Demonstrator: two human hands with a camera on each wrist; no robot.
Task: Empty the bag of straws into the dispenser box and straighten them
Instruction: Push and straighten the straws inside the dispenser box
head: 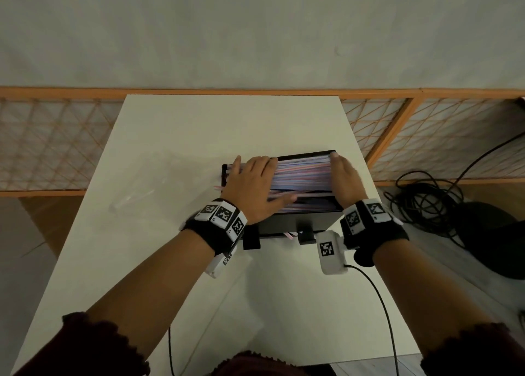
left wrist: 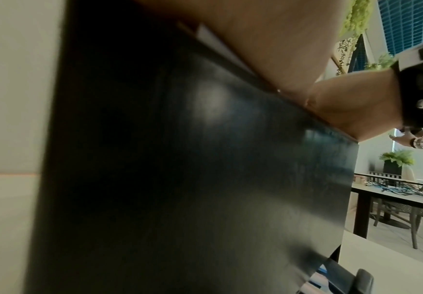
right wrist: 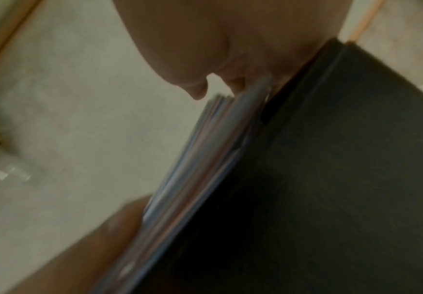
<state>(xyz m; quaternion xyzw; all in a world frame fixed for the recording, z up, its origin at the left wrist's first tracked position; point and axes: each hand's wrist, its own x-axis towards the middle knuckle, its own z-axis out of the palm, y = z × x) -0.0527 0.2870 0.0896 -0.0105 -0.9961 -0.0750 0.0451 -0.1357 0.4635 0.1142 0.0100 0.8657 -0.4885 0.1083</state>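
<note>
Both forearms reach over the white table [head: 199, 125], left hand [head: 250, 189] flat and right hand [head: 345, 181] straight-fingered on the straws [head: 301, 174] already inside the black dispenser box [head: 298, 222], emptied clear bag [head: 147, 182] aside, so only straightening remains, 1 stray end poking left.

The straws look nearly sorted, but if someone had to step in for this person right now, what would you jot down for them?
Left hand: flat on the straws at the left end of the dispenser box, fingers straight.
Right hand: flat against the straws' right ends, fingers straight.
Things: straws fill the open box on the table; the clear bag lies left of the box.
Done: bag looks emptied.
Left: a few straws stick out past the box's left edge; keep squaring them up.
</note>
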